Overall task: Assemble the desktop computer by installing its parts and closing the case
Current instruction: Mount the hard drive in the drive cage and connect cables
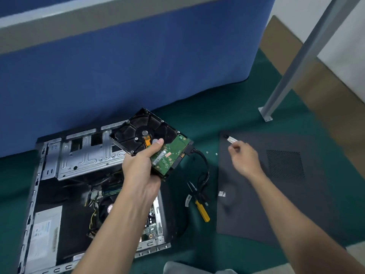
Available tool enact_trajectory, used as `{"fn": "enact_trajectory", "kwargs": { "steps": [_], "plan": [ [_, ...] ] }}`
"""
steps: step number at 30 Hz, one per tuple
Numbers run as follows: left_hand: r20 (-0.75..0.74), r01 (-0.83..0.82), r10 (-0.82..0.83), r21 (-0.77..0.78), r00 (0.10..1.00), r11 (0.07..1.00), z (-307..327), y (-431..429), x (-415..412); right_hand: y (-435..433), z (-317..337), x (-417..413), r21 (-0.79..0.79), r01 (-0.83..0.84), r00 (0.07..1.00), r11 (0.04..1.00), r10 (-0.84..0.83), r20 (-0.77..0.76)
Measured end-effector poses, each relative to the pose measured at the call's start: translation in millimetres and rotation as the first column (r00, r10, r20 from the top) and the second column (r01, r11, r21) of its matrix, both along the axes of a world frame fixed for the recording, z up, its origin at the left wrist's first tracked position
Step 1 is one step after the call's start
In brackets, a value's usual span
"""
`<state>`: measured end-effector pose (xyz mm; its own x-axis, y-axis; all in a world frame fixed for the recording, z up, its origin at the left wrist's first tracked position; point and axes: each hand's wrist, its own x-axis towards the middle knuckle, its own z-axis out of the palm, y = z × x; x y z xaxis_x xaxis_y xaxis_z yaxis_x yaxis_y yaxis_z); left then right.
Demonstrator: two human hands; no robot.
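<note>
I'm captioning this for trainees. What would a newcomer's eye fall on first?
First the hard drive, green board up with a black cable plugged in, gripped by the left hand above the open case at lower left. Next the right hand, reaching over the dark side panel lying flat on the green floor at right. Between case and panel lies a yellow screwdriver.

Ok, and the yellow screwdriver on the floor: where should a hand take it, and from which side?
Take the screwdriver by its yellow handle, from above. It lies flat on the green floor, handle end bare and toward the camera, while the shaft end runs in among the black cables.
</note>
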<state>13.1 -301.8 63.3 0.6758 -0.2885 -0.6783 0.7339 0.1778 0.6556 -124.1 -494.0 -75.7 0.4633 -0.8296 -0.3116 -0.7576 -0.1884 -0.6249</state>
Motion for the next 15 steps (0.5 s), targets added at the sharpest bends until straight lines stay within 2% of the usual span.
{"fn": "enact_trajectory", "kwargs": {
  "steps": [3,7,9,13,15],
  "plan": [
    [-0.024,0.003,-0.002,0.046,1.000,0.999,-10.7,-5.4,-2.6,-20.9,-35.0,11.6,-0.028,-0.187,0.972,0.982,0.180,-0.153],
    [-0.036,0.021,-0.017,0.097,0.999,0.995,-19.1,-11.2,-6.1,-36.7,-50.9,37.0,-0.029,-0.293,0.932,0.956,0.279,-0.231],
    [-0.030,0.022,-0.019,0.109,0.999,0.994,-21.0,-13.1,-7.3,-40.7,-53.8,47.3,-0.055,-0.307,0.920,0.950,0.282,-0.271],
    [0.003,0.023,-0.023,0.131,1.000,0.991,-21.3,-14.0,-8.8,-46.3,-64.7,52.9,-0.239,-0.237,0.934,0.942,0.153,-0.323],
    [0.010,0.024,-0.026,0.134,1.000,0.991,-20.3,-13.4,-8.9,-51.1,-71.6,50.2,-0.291,-0.257,0.919,0.922,0.140,-0.368]
  ]
}}
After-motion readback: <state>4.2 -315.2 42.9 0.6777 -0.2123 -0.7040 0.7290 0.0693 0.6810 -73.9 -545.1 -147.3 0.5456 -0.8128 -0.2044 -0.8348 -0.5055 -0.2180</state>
